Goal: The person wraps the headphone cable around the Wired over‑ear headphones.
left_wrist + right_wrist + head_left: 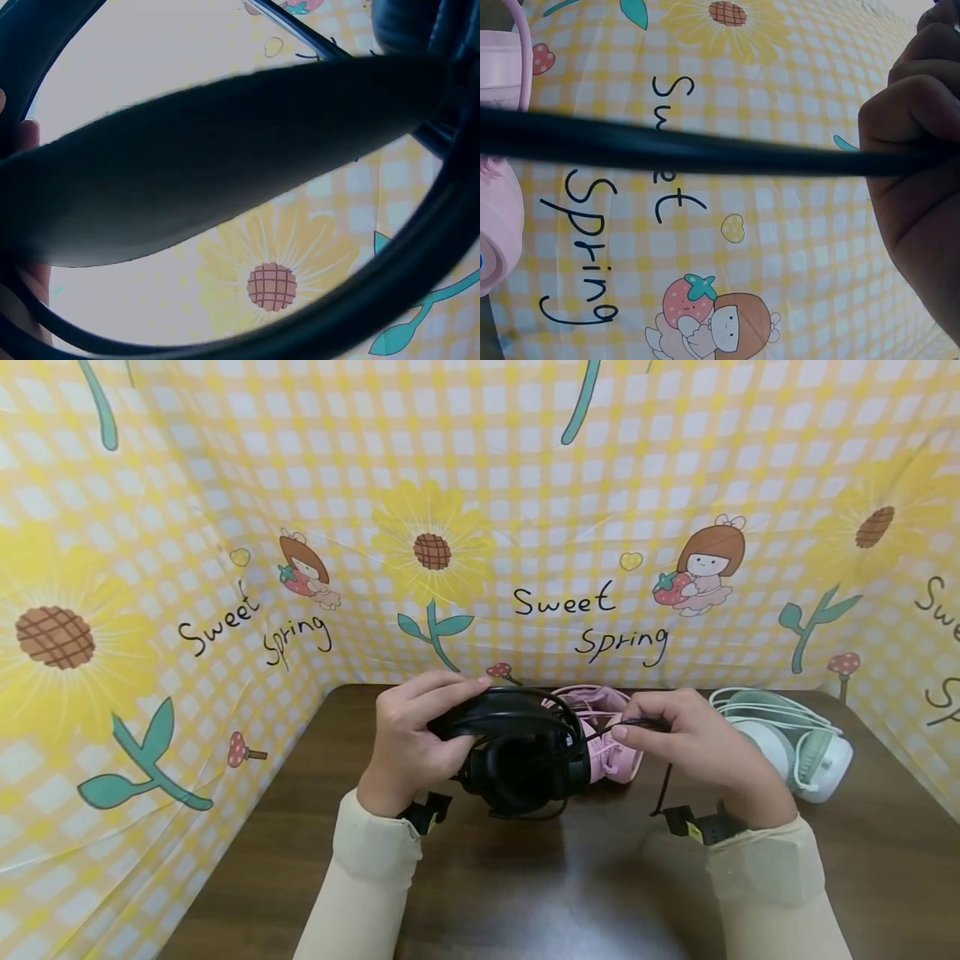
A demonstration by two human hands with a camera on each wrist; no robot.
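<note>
Black over-ear headphones [517,768] are held above the brown table by my left hand [420,735], which grips the headband [495,714] between thumb and fingers. In the left wrist view the padded inner band [225,150] and the outer hoop fill most of the picture. My right hand [693,747] pinches the black cable [637,724] of the headphones to their right. That cable [705,150] runs across the right wrist view into the curled fingers. A loose length hangs below the right hand.
Pink headphones [615,756] with a pink cable lie behind the black pair. At the right, mint-green and white headphones [765,739] rest on the table [600,893], their white cable on top. A yellow checked cloth [495,460] stands around the table's back and sides.
</note>
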